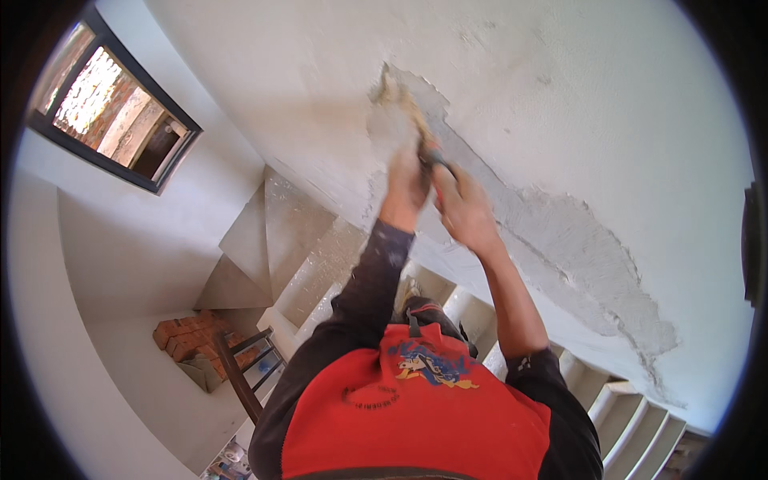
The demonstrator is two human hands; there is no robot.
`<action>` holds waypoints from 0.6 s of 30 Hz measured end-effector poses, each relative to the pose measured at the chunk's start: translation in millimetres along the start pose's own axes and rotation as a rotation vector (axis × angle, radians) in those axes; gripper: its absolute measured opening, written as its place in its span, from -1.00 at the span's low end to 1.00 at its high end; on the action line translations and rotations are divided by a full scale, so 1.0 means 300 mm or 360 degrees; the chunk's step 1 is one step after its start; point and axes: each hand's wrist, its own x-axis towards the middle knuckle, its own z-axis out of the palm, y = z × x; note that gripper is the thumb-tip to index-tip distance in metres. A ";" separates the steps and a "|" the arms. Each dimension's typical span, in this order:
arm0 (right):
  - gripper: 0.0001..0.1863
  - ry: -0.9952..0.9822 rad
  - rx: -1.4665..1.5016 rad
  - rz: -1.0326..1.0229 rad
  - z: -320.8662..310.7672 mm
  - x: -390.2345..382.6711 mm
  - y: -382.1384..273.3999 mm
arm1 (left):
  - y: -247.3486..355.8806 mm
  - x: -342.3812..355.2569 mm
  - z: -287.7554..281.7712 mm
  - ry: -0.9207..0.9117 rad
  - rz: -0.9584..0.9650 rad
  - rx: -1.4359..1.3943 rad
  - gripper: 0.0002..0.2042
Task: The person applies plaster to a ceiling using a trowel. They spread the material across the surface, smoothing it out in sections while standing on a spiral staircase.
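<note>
Left hand (406, 182), right hand (467, 210): fingers were closed round blurred tool (432, 151); rough wall patch (572, 240) favoured steady two-handed control.

Well below the left hand (406, 186) and the right hand (468, 210), on the left hand's side of the red shirt front (448, 436), a small ring of dark lettering (376, 405) is spotted, printed beside a blue-and-yellow figure (432, 366), its characters too small to be read with certainty.
</note>
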 end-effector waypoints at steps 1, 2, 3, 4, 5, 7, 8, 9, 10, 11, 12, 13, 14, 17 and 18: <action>-0.61 0.0046 -0.0109 -0.0102 0.042 0.070 0.008 | 0.017 0.020 -0.030 -0.0101 -0.0036 0.0030 -0.69; -0.61 0.0074 -0.0221 -0.0219 0.065 0.107 0.008 | 0.043 0.053 -0.077 -0.0196 -0.0051 0.0052 -0.69; -0.61 0.0047 -0.0167 -0.0166 0.059 0.094 -0.002 | 0.066 0.090 -0.113 -0.0304 -0.0039 0.0082 -0.69; -0.62 0.0018 -0.0099 -0.0128 0.053 0.058 -0.013 | 0.054 0.066 -0.112 -0.0328 0.0067 0.0215 -0.70; -0.62 0.0035 -0.0028 -0.0153 0.055 0.039 -0.006 | 0.033 0.045 -0.108 -0.0358 0.0166 0.0351 -0.70; -0.64 0.0069 0.0105 -0.0178 0.049 -0.024 0.016 | -0.004 -0.041 -0.029 -0.0148 -0.0244 0.0057 -0.71; -0.64 0.0089 0.0024 -0.0301 0.052 -0.006 0.039 | -0.016 -0.026 -0.025 -0.0053 -0.0178 0.0104 -0.65; -0.65 0.0109 -0.0057 -0.0425 0.055 0.016 0.051 | 0.010 -0.001 -0.037 -0.0057 -0.0167 0.0084 -0.67; -0.66 0.0051 -0.0006 -0.0132 0.061 0.040 0.009 | 0.046 0.021 -0.055 -0.0070 -0.0183 0.0083 -0.67; -0.66 0.0065 -0.0047 -0.0185 0.066 0.037 -0.006 | 0.083 0.055 -0.069 -0.0105 -0.0183 0.0079 -0.67; -0.66 0.0058 -0.0082 -0.0234 0.074 0.028 -0.025 | 0.112 0.072 -0.104 -0.0290 -0.0246 0.0145 -0.67; -0.66 0.0054 -0.0101 -0.0318 0.080 0.041 -0.043 | 0.111 0.053 -0.083 -0.0186 -0.0217 0.0142 -0.67; -0.65 0.0047 -0.0061 -0.0266 0.081 0.035 -0.027 | 0.104 0.021 -0.053 -0.0094 -0.0184 0.0149 -0.67; -0.64 0.0090 -0.0078 -0.0187 0.074 0.056 0.007 | 0.103 0.017 -0.005 0.0058 -0.0100 0.0226 -0.66; -0.65 0.0016 0.0017 -0.0156 0.081 0.062 0.003 | 0.126 0.046 -0.013 0.0065 -0.0103 0.0234 -0.64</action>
